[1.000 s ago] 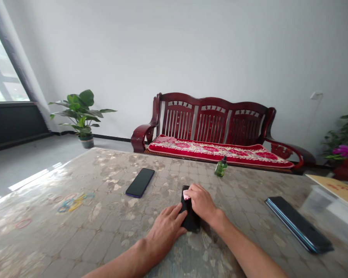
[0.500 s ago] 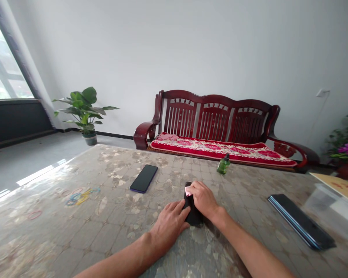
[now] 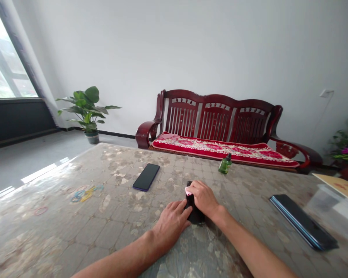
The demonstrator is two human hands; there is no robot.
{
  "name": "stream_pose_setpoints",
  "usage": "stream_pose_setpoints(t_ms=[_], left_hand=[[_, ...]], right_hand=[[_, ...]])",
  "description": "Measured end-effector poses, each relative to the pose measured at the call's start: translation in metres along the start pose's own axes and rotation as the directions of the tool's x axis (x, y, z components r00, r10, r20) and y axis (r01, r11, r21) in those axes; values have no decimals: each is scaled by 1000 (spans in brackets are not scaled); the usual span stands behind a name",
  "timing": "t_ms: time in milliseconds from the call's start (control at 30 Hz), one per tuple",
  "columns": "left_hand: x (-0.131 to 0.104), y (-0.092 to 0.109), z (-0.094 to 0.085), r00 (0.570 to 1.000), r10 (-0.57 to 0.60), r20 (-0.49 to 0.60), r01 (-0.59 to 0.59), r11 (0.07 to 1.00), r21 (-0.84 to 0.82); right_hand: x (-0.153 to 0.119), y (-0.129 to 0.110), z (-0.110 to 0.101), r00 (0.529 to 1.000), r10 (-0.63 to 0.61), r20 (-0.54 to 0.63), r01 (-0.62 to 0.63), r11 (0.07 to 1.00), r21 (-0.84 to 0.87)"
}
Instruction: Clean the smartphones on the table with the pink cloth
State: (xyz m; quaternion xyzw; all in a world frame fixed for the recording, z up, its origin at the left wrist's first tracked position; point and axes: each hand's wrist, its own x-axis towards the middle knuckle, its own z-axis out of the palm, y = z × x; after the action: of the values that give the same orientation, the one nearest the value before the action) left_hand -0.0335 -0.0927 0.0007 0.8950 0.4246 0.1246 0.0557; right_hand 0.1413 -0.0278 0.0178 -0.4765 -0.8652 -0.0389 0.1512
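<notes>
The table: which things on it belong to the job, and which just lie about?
In use:
black phone, under the left hand
pink cloth or tissue, in the right hand

Untouched, seemingly lying about:
blue-edged phone
green bottle (possibly needed)
stacked phones
rubber bands
clear box

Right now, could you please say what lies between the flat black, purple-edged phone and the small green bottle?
The head view shows only bare patterned tabletop between the phone and the bottle.

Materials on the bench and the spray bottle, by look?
Bench: likely wood, dark red and glossy, going by the carved, slatted back and sharp highlights. Whether lacquer or varnish, can't tell.

Spray bottle: green, see-through body, shiny; plastic or glass, the look leaves it open. Its black top looks like plastic.
</notes>
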Motion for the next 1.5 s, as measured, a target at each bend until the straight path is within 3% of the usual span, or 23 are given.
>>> stream_pose_setpoints(t_ms=[200, 467, 700, 967, 1233, 1500], left_hand=[[0, 1, -1, 1000, -16, 18, 16, 1000, 7], [0, 3, -5, 1000, -15, 21, 15, 1000, -5], [-1, 3, -5, 1000, -6, 17, 5, 1000, 31], [0, 4, -6, 1000, -1, 6, 1, 999, 38], [-1, 0, 0, 1000, 3, -4, -3, 999, 49], [-1, 4, -1, 1000, -18, 2, 18, 999, 26]], right_hand=[[14, 4, 2, 993, 115, -2, -115, 992, -44], [-17, -10, -9, 999, -20, 45, 19, 1000, 6], [11, 5, -1, 993, 118, 24, -116, 992, -53], [-11, -7, -5, 999, 33, 14, -33, 999, -21], [10, 8, -4, 993, 108, 53, -104, 991, -80], [-17, -1, -10, 997, -48, 57, 48, 999, 3]])
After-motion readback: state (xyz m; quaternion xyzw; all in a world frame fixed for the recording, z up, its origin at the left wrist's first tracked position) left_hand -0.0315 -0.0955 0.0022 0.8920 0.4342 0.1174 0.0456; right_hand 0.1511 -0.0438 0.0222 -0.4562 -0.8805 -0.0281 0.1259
